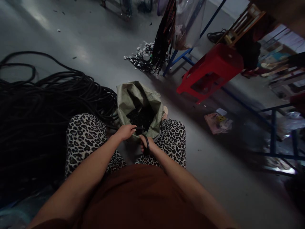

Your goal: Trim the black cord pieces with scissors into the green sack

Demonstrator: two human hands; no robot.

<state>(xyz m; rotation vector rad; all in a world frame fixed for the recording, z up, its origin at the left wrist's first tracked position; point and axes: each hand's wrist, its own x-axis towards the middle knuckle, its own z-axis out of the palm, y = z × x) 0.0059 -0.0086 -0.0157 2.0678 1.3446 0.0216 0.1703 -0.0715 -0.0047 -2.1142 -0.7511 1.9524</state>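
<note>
Right hand [145,143] is wrapped around black-handled scissors [145,143], left hand [126,131] pinching a short black cable piece [138,129] just beside them. Green sack [133,95] sits right ahead, cable pile [47,105] off left.

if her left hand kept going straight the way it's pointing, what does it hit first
Probably the near rim of the green woven sack, then the dark pieces inside it. The left hand points right and slightly forward at the sack's mouth; depth is hard to judge.

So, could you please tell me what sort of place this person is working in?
Probably a cable or wiring workshop: a big heap of black cable lies on the floor, a bundle of cut wires hangs by a blue metal frame, and a sack holds black offcuts.
</note>
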